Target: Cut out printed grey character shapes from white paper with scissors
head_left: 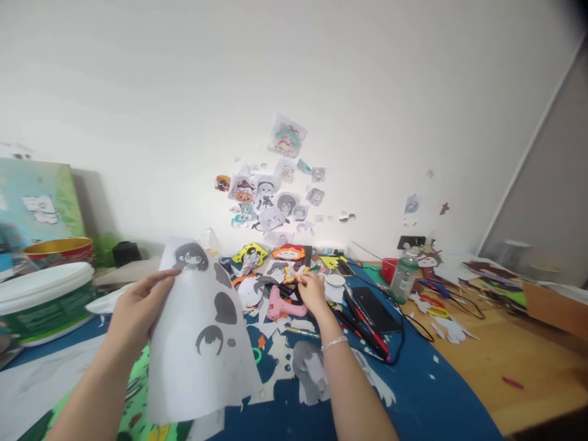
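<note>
My left hand (142, 306) pinches the upper left edge of a white paper sheet (184, 380), which is printed with a grey cartoon head, hair pieces and dark shapes. The sheet is raised and tilted above the desk. Over the cluttered middle, my right hand (313, 293) has its fingers closed at the right edge of a yellow and pink butterfly-shaped cutout (294, 274). A pink glue gun (280, 305) lies just below and left of these fingers. Under my right forearm rests a grey hair-shaped cutout (309, 370).
Pens (367, 327) and a black tablet (375, 309) lie right of centre on a blue mat (441, 392). A bottle (404, 277) stands near scissors (436, 306) and paper scraps. At left are a white-lidded tub (46, 300) and a red tin (59, 250). Cutouts (287, 136) hang on the wall.
</note>
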`<state>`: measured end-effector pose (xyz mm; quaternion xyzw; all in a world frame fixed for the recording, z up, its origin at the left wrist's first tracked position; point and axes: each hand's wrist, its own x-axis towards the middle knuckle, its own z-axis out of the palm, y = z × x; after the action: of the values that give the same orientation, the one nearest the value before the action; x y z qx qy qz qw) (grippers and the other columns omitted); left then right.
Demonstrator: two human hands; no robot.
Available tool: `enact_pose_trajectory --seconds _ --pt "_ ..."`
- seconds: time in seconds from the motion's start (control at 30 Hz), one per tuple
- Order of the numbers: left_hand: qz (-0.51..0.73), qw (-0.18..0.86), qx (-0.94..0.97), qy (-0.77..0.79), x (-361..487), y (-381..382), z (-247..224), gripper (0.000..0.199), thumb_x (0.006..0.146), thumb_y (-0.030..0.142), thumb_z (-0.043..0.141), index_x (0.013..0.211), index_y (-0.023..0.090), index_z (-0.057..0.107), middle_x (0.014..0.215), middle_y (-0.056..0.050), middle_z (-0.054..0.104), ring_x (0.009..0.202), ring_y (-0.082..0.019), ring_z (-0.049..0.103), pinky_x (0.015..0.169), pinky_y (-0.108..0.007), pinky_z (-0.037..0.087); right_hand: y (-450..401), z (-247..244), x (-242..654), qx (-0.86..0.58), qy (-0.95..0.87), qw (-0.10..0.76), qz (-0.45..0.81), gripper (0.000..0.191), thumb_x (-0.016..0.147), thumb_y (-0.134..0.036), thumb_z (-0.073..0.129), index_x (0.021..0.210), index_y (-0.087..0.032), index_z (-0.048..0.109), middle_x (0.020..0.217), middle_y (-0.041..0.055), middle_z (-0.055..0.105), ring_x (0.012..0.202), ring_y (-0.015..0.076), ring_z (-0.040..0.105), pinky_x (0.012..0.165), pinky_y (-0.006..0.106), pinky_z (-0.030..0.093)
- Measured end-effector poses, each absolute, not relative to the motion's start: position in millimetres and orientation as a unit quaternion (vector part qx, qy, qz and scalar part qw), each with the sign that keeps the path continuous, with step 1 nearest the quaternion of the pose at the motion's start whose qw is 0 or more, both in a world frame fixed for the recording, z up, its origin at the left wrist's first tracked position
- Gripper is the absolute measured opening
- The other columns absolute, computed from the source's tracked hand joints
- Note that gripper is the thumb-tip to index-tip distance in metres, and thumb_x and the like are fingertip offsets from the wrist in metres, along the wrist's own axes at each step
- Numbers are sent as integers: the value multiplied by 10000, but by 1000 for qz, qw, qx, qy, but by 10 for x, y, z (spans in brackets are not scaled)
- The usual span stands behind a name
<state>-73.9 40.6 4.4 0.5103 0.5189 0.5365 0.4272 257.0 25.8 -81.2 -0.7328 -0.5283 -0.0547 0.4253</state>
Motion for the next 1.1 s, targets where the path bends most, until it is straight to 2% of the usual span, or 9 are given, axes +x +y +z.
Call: enact_pose_trajectory --seconds 0.23,0.4,0.53,0.67,0.87,0.97,1.1 --pt "547 411 518 514 -730 367 65 459 637 442 637 1043 230 617 626 27 577 437 -100 509 354 -180 417 276 -799 2603 -714 -518 470 -32 269 747 -109 492 865 -205 714 1049 46 646 983 219 499 865 317 335" --pt "545 416 515 515 -766 416 26 487 621 477 645 1050 248 616 692 12 593 499 -127 544 382 -207 447 251 -775 2663 -706 -489 513 -6 180 740 -183 528 774 -196 705 909 47 684 900 198 570 856 291 356" --pt "548 419 512 513 -770 426 20 486 626 463 644 1058 241 611 709 2 589 516 -129 545 380 -196 444 248 -818 2731 -721 -422 549 23 172 704 -201 544 811 -182 677 835 57 681 827 214 602 755 290 409" --pt "540 422 510 519 -748 392 60 473 633 447 638 1056 237 611 718 -2 593 530 -130 550 404 -206 464 284 -885 2774 -725 -372 576 62 245 633 -218 612 867 -154 647 714 48 662 721 223 619 668 296 434" --pt "539 390 520 536 -746 397 54 491 613 474 635 1039 230 628 645 14 570 452 -114 504 323 -176 375 357 -934 2787 -694 -361 612 117 337 529 -197 679 858 -151 626 600 -2 643 650 208 630 608 274 453" --pt "541 393 519 532 -749 402 48 511 594 472 646 1040 225 627 657 10 586 465 -124 523 341 -192 406 368 -942 2780 -677 -366 622 143 375 501 -177 686 869 -149 620 573 -18 640 622 202 632 559 256 452" --pt "539 401 517 530 -748 390 60 479 607 451 642 1034 235 626 675 13 590 492 -127 540 363 -197 430 360 -942 2740 -667 -376 624 155 330 499 -195 692 820 -161 624 581 -19 648 597 194 624 511 241 439"
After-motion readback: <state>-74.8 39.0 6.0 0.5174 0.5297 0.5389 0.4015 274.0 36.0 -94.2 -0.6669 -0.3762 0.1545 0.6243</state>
